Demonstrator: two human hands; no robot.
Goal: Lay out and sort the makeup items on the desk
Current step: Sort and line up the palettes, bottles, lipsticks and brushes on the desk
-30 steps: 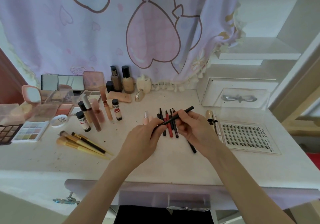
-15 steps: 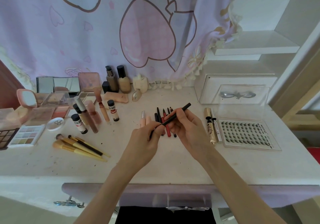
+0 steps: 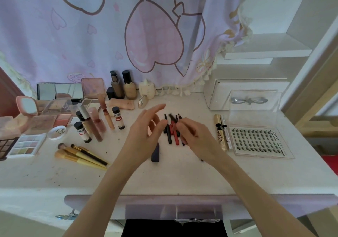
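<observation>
1. Nearest, the white counter (image 3: 182, 178) is running across the view, with both bare forearms reaching forward over its front edge.
2. A dark capped stick (image 3: 155, 153) is lying on the counter just beside the left wrist.
3. The left hand (image 3: 144, 134) is hovering with its fingers spread and relaxed, holding nothing, the index finger pointing up and to the right.
4. The right hand (image 3: 195, 138) is curling its fingers round a thin dark pencil (image 3: 172, 118), blurred, whose tip is slanting over the row of pencils.
5. Between the two hands, the row of black and red liner pencils (image 3: 172, 134) is lying side by side, pointing away from the person.
6. To the right, a gold mascara tube (image 3: 220, 132) and a white tube (image 3: 226, 132) are lying side by side, just beside a clear tray of false lashes (image 3: 257, 141).
7. To the left, gold-handled brushes (image 3: 82, 156) are lying fanned, near eyeshadow palettes (image 3: 25, 145) at the left edge.
8. Further back, small bottles and lip-gloss tubes (image 3: 97, 123) are clustering together.
9. At the rear, two foundation bottles (image 3: 124, 86) are standing upright below a pink balloon-print curtain (image 3: 109, 26).
</observation>
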